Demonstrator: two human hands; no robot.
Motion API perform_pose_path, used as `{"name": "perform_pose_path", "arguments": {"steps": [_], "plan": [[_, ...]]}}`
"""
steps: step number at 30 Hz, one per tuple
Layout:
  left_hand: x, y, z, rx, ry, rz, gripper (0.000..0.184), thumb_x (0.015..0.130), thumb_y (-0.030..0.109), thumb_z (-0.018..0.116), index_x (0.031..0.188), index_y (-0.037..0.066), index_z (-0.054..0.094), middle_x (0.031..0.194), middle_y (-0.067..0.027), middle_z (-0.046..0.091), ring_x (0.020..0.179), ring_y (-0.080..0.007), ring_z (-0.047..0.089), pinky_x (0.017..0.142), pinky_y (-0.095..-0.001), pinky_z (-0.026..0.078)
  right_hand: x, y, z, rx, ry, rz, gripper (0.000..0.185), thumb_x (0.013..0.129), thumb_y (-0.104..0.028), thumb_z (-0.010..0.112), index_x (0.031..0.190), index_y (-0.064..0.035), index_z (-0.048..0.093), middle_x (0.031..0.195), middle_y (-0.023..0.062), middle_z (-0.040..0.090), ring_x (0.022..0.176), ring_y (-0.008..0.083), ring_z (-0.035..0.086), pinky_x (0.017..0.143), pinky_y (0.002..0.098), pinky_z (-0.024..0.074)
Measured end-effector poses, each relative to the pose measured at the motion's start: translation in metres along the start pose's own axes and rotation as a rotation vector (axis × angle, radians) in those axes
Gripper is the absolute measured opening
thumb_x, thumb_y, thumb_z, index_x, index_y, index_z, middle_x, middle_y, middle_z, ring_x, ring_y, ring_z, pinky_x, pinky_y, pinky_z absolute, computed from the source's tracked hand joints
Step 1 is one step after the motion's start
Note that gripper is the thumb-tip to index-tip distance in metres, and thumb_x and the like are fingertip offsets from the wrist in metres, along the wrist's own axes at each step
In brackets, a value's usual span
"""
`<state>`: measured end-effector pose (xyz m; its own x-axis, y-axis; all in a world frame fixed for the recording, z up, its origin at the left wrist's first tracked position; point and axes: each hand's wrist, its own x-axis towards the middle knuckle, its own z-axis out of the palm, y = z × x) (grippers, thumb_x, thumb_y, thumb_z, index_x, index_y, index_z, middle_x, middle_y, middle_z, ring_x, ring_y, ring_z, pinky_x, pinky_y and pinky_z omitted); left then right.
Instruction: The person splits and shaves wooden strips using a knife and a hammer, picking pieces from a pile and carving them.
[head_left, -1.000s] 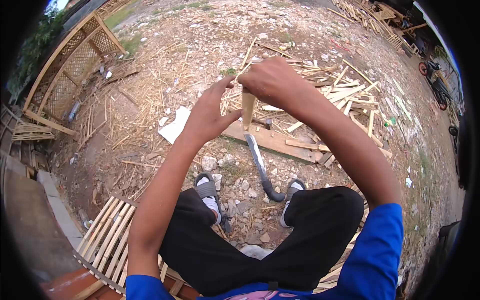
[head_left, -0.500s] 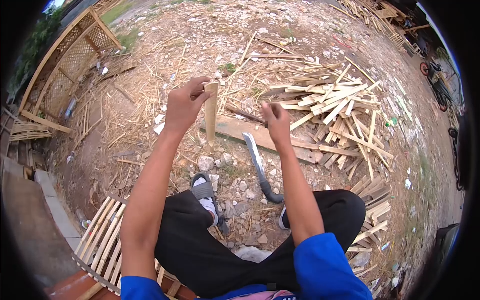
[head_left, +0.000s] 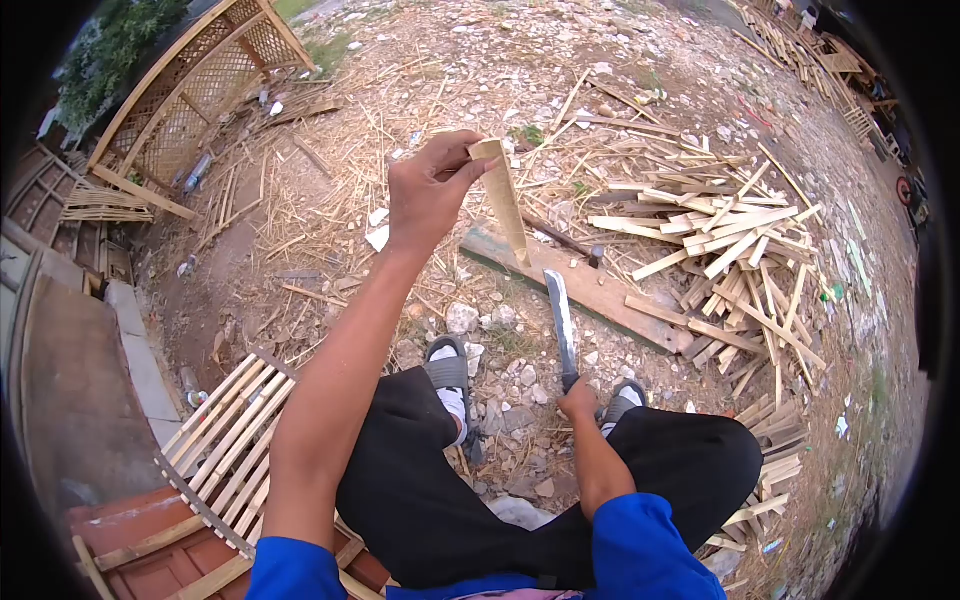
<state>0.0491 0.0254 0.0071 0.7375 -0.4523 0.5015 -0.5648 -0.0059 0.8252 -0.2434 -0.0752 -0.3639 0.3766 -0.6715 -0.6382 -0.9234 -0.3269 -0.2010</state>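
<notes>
Stony, littered ground (head_left: 640,60) outdoors, dry straw strewn across it; a wooden lattice panel (head_left: 200,105) stands at its far left, green foliage (head_left: 115,60) behind. Across from my feet lies a thick plank (head_left: 630,308), running slantwise, its left end farther from me than its right. My left grip (head_left: 430,190) is raised beyond the plank's left end, thumb and fingers pinched closed on the top of a flat wooden slat (head_left: 508,210). Slat leans slightly, its narrowed foot coming down at the plank's left part; whether it bears on the wood I cannot tell. My right grip (head_left: 577,400) is low, just beside my right sandal (head_left: 624,400), curled around the dark handle of a machete (head_left: 565,325); blade points away from me, tip at the plank's near edge, just right of the slat's foot. Dark rod (head_left: 555,234) slants by the plank's far edge, a small dark block (head_left: 597,256) near its right end. Loose pile of split slats (head_left: 735,235) beyond the plank's right end. To my left, near my leg, a slatted wooden frame (head_left: 225,450). Left sandal (head_left: 447,372) planted on stones.
</notes>
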Motion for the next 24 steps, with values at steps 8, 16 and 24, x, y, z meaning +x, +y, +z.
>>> {"name": "perform_pose_path", "arguments": {"steps": [8, 16, 24], "plan": [[0.004, -0.006, -0.008, 0.008, 0.096, 0.051, 0.031, 0.08, 0.007, 0.078, 0.108, 0.004, 0.066, 0.088, -0.0117, 0.074, 0.083, -0.0134, 0.07, 0.073, -0.0265, 0.058, 0.009, -0.007, 0.011, -0.085, -0.03, 0.032, 0.073, 0.071, -0.03, 0.078, 0.13, -0.0041, 0.043, 0.124, 0.0182, 0.06, 0.115, 0.0351, 0.059, 0.099, 0.0497, 0.0451], [0.015, 0.003, -0.034, -0.226, 0.294, -0.091, 0.031, 0.082, 0.003, 0.076, 0.11, 0.003, 0.063, 0.098, -0.0128, 0.071, 0.089, -0.016, 0.068, 0.073, -0.026, 0.057, 0.01, 0.001, -0.001, 0.106, -0.056, -0.08, 0.086, 0.067, -0.039, 0.075, 0.131, 0.0084, 0.043, 0.118, 0.0277, 0.062, 0.112, 0.0398, 0.06, 0.097, 0.045, 0.0472], [-0.007, 0.013, -0.097, -0.562, 0.584, -0.187, 0.035, 0.084, 0.001, 0.073, 0.114, 0.002, 0.054, 0.103, -0.0122, 0.066, 0.091, -0.0156, 0.067, 0.077, -0.023, 0.061, 0.017, -0.063, -0.119, 1.793, -0.297, -0.211, 0.086, 0.088, -0.067, 0.053, 0.146, -0.0082, 0.028, 0.14, 0.0202, 0.044, 0.122, 0.034, 0.05, 0.099, 0.0497, 0.0416]]}}
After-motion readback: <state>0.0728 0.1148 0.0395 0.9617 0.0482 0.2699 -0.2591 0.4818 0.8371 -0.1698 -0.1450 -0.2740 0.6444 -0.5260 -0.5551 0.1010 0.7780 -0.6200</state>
